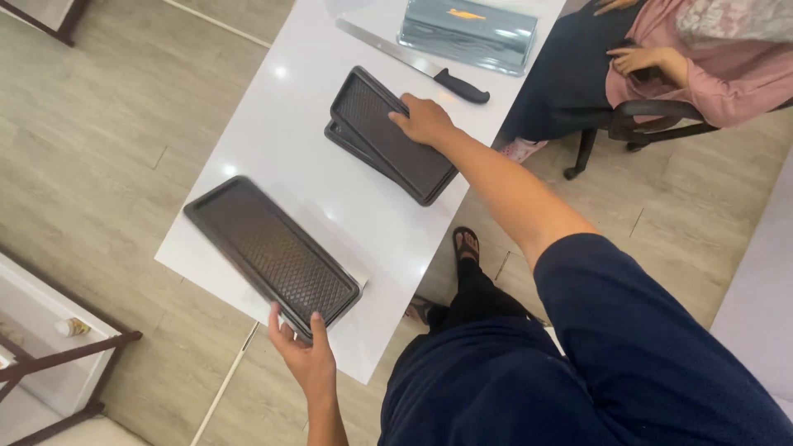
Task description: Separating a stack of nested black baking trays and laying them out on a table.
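Spanning the view, the white bench [330, 190] carried a long dark tray [268, 248] at its near edge and a stack of trays [392, 136] farther along, well apart. Beyond the stack lay a foil box [467, 33], then a knife [413, 62]. The left hand [301, 351] gripped the near tray's end; the right hand [424, 121] lay open, flat on the stack.
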